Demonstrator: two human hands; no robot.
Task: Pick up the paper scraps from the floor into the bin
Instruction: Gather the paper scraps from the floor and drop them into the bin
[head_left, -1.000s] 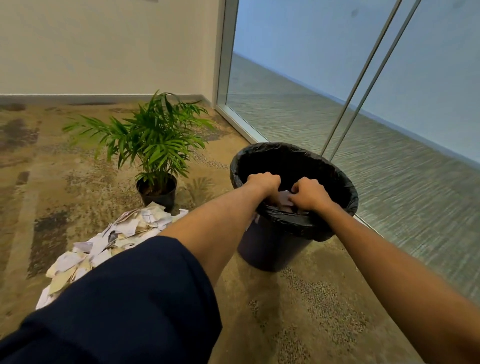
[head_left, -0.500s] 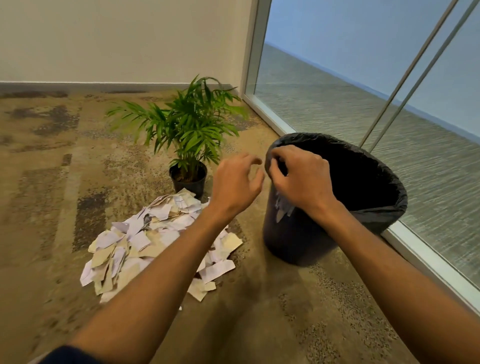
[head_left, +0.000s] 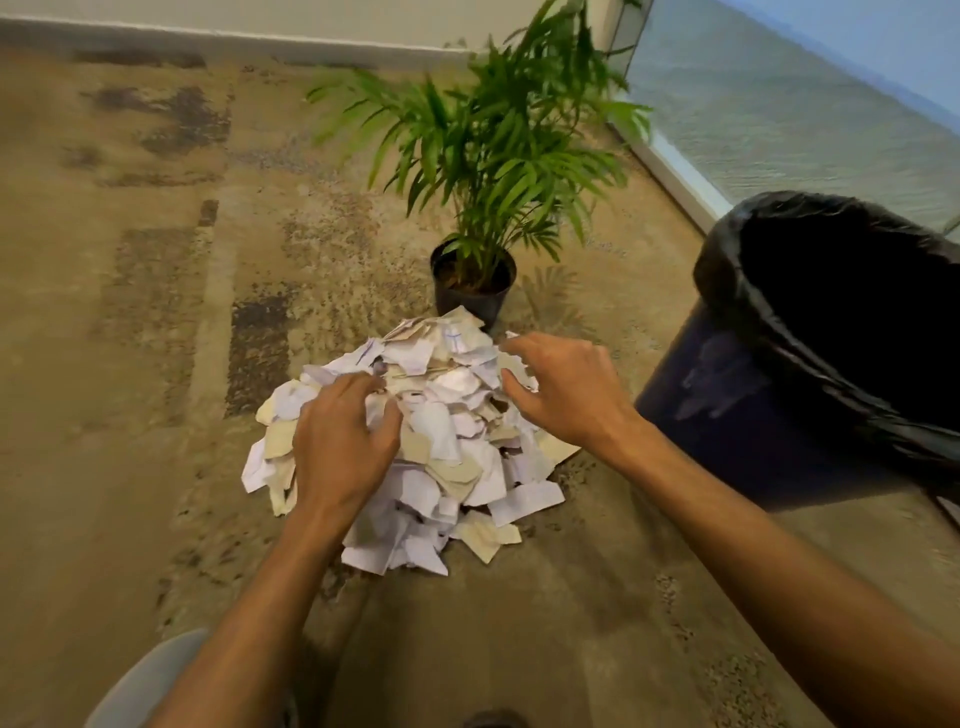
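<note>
A: Paper scraps (head_left: 441, 431), one heap on the floor (head_left: 130, 364), too many to count!
B: Left hand (head_left: 340, 447) and right hand (head_left: 563, 387) spread open over them; bin (head_left: 769, 415) (cut off) right.

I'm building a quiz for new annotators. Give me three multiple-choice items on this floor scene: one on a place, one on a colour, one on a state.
1. Where does the potted plant stand?
A. Inside the bin
B. Just beyond the pile of paper scraps
C. Behind the person

2. What colour is the liner of the bin?
A. White
B. Green
C. Black

3. How is the right hand?
A. Open, fingers spread over the pile
B. Gripping the bin's rim
C. Closed in a fist on the carpet

Answers:
1 B: its pot sits at the pile's far edge.
2 C: a black bag folds over the rim.
3 A: the fingers are spread and hold nothing, like those of the left hand.
</note>
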